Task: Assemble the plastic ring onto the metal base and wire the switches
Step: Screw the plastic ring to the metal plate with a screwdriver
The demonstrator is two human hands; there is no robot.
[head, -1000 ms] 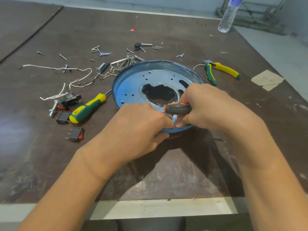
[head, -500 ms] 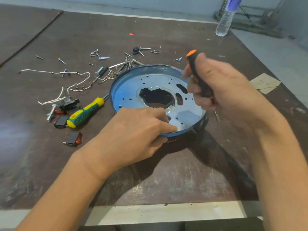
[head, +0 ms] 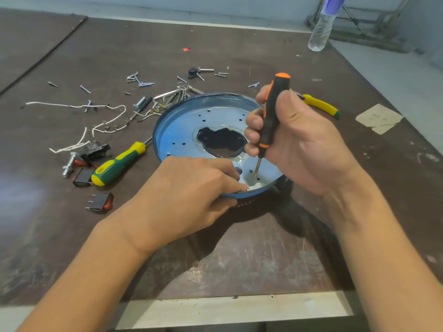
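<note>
A: Where is the round blue-filmed metal base (head: 182,130) right now?

B: It lies flat near the middle of the dark brown worktop (head: 239,259), rim up, with a dark irregular opening (head: 220,142) at its centre and small holes dotted across its face.

A: And the right hand (head: 299,140)?

B: Its grip is clenched around the slim black-and-orange screwdriver (head: 271,116), held nearly upright. The metal tip comes down to the base's face beside a small hole near the front rim.

A: The left hand (head: 191,195)?

B: It rests on the near edge of the base, thumb below the rim and fingers curled over the top. The fingertips pinch at something small and pale just inside the rim, too small for me to name. So that grip is closed at the base's edge, close to the screwdriver tip.

A: What lies around?

B: To the left, a larger green-and-yellow screwdriver (head: 119,164) lies with its shaft pointing at the base. Beside it sit black rocker switches with red parts (head: 100,202), white wires (head: 100,118) and loose silver screws (head: 141,81). Behind the right hand, yellow-handled pliers (head: 321,106) show partly. A clear plastic water bottle (head: 321,29) stands at the far right corner, and a scrap of brown cardboard (head: 378,118) lies near the right edge.
</note>
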